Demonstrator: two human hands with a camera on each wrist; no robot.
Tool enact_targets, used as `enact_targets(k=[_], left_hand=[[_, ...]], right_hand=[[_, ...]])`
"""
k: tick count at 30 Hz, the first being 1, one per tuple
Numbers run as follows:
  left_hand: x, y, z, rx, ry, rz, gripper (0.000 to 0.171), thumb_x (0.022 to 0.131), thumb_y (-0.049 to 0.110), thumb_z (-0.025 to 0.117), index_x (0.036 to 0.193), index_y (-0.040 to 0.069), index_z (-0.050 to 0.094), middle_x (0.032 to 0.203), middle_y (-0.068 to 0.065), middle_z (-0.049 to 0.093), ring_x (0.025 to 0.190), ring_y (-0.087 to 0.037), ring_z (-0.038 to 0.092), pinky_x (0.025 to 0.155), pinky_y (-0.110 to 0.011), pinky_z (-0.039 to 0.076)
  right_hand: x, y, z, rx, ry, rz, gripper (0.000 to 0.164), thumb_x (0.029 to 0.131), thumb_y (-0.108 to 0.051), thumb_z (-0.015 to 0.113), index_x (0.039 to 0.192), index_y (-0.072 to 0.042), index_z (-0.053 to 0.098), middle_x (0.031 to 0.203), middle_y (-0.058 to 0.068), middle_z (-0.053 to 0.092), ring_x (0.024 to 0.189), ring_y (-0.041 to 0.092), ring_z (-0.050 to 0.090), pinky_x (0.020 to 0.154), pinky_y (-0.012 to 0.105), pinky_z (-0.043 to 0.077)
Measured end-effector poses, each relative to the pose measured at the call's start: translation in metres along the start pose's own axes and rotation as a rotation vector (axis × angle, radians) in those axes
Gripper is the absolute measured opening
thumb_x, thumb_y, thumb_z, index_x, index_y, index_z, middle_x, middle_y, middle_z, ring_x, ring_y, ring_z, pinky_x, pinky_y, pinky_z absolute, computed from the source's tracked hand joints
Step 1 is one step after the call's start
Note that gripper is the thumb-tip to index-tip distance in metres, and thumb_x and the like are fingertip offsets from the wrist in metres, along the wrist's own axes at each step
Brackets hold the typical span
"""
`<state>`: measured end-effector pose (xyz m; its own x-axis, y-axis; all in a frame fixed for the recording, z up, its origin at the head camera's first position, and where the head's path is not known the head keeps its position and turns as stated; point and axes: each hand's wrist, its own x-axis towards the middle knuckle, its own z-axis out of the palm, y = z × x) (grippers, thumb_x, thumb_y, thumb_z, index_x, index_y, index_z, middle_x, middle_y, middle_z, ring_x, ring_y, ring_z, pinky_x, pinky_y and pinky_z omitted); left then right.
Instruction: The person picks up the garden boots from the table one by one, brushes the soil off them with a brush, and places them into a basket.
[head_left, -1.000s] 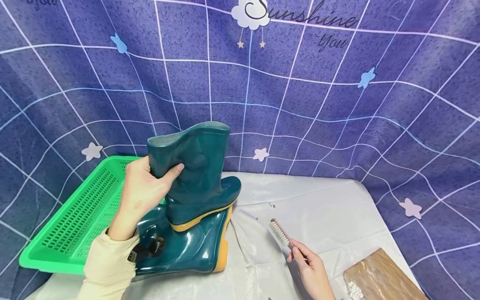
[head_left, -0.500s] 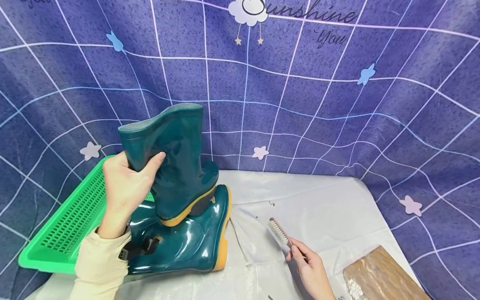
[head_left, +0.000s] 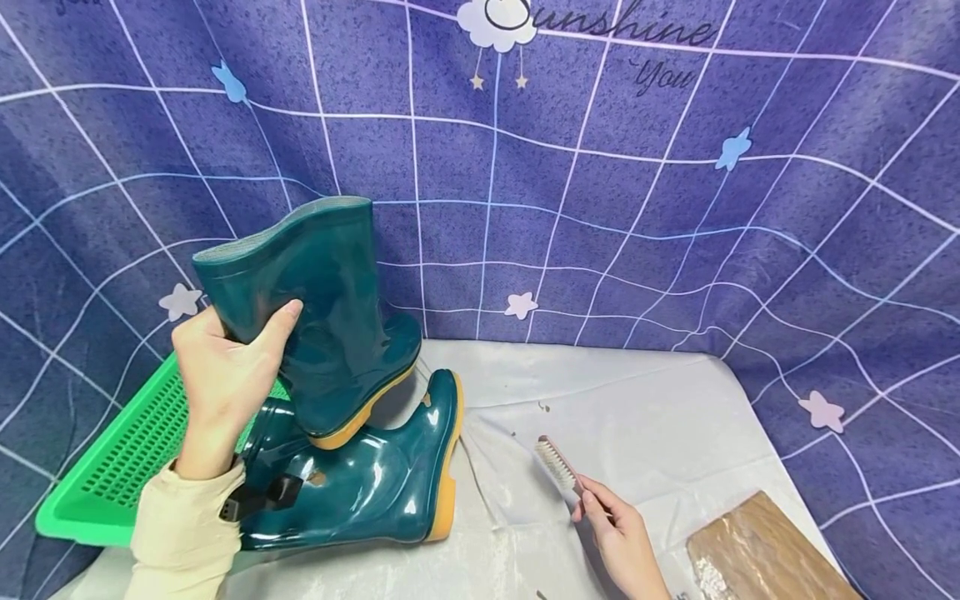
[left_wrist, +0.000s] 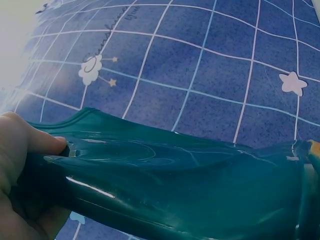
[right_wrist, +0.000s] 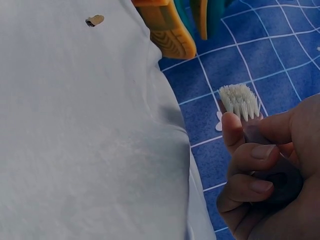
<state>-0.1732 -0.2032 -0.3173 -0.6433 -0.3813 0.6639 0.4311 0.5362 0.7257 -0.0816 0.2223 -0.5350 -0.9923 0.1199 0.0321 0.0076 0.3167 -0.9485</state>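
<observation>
My left hand (head_left: 228, 367) grips a dark green rubber boot (head_left: 330, 308) by its shaft, thumb on the near side. The boot is held upright, slightly tilted, its yellow-edged sole above a second green rubber boot (head_left: 360, 492) that lies on its side with a brown smear on it. In the left wrist view, the gripped boot (left_wrist: 175, 185) stretches across the lower half, the thumb pressing its shaft. Over the table at the right, my right hand (head_left: 618, 533) holds a brush (head_left: 558, 467) by its handle. White bristles (right_wrist: 240, 100) show beyond the curled fingers in the right wrist view.
A green plastic basket (head_left: 82, 517) stands at the left, partly behind the left arm and boots. On the white-covered table (head_left: 637, 400) lie small brown crumbs. A brown folded cloth-like piece (head_left: 765, 550) lies at the front right. A blue curtain (head_left: 600, 192) hangs behind.
My left hand has carried the upright boot left and upward, uncovering more of the lying boot and its toe. My right hand with the brush has stayed nearly still.
</observation>
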Motion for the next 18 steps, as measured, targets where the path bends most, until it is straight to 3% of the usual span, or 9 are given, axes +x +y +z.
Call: enact_targets(k=[8, 18], left_hand=[[0.001, -0.002, -0.006, -0.039, 0.045, 0.019, 0.020, 0.085, 0.005, 0.085, 0.076, -0.008, 0.073, 0.061, 0.023, 0.058, 0.060, 0.005, 0.056, 0.059, -0.014, 0.044], [0.004, -0.009, -0.016, -0.030, 0.119, -0.027, 0.018, 0.083, 0.005, 0.087, 0.085, -0.010, 0.078, 0.068, 0.028, 0.066, 0.066, 0.009, 0.064, 0.064, -0.012, 0.050]], right_hand=[[0.000, 0.002, -0.001, -0.007, 0.006, -0.006, 0.029, 0.110, -0.017, 0.058, 0.132, -0.004, 0.073, 0.081, 0.001, 0.070, 0.050, 0.001, 0.040, 0.044, 0.024, 0.039], [0.001, 0.003, -0.001, -0.002, 0.008, -0.011, 0.029, 0.110, -0.016, 0.059, 0.132, -0.003, 0.073, 0.080, 0.000, 0.069, 0.050, 0.000, 0.040, 0.044, 0.023, 0.039]])
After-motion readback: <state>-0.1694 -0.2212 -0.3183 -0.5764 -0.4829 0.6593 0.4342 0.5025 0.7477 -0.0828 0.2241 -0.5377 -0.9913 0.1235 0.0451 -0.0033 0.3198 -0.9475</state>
